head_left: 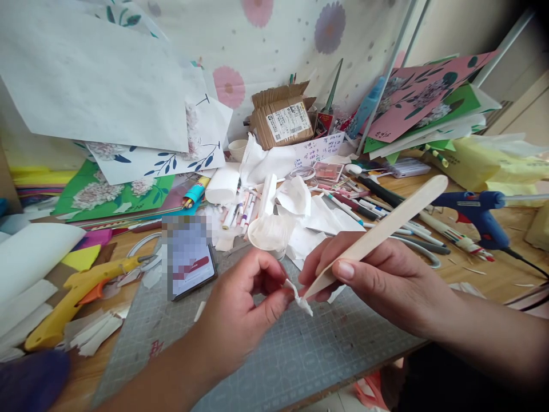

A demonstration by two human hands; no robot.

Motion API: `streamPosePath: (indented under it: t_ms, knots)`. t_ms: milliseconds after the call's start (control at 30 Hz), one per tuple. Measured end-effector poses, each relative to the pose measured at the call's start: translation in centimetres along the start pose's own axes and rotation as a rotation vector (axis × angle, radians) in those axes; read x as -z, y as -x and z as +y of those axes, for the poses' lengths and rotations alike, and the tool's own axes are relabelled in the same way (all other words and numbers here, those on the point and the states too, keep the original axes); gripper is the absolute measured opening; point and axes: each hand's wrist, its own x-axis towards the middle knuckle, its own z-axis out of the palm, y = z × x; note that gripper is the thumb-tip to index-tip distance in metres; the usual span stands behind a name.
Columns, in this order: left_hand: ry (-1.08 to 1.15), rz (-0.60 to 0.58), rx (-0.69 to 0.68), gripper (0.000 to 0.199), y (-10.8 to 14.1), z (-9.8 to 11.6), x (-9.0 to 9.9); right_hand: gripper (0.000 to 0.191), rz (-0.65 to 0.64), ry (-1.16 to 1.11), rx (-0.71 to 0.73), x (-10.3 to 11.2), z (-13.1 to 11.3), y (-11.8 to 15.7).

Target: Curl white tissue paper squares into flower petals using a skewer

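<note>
My left hand [253, 303] pinches a small twisted piece of white paper or tissue [303, 304] between thumb and fingertips. In my right hand [377, 280] is a flat wooden craft stick [390, 226], tilted with its upper end to the right. The stick's lower end meets the white piece, close to the left fingertips. Both hands are above a grey cutting mat [274, 372]. Just beyond them stands a pale cup [271, 234], with crumpled white paper [294, 197] around it.
A phone [191, 257] lies left on the mat. A yellow glue gun [81, 297] is at the left, a blue one [476, 214] at the right. Markers [240, 214], an open cardboard box [281, 117] and flower pictures [115, 189] crowd the back.
</note>
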Motion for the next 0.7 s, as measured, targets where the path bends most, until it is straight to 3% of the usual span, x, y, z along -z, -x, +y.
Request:
streamPosePath:
  t_ms: [100,233,300,700]
  knots:
    - [-0.033,0.019,0.085,0.024,-0.18,0.32,0.08,0.022,0.01,0.03,0.0,0.05,0.0,-0.02]
    - [0.22,-0.177,0.2,0.019,-0.15,0.84,0.07,0.022,0.008,0.071,0.024,0.1,0.08,0.07]
    - [0.292,-0.209,0.214,0.017,-0.09,0.91,-0.02,0.022,0.008,0.074,0.029,0.08,0.14,0.15]
    - [0.308,-0.167,0.242,0.011,-0.08,0.82,-0.48,0.017,0.017,0.203,0.085,-0.15,0.13,0.29]
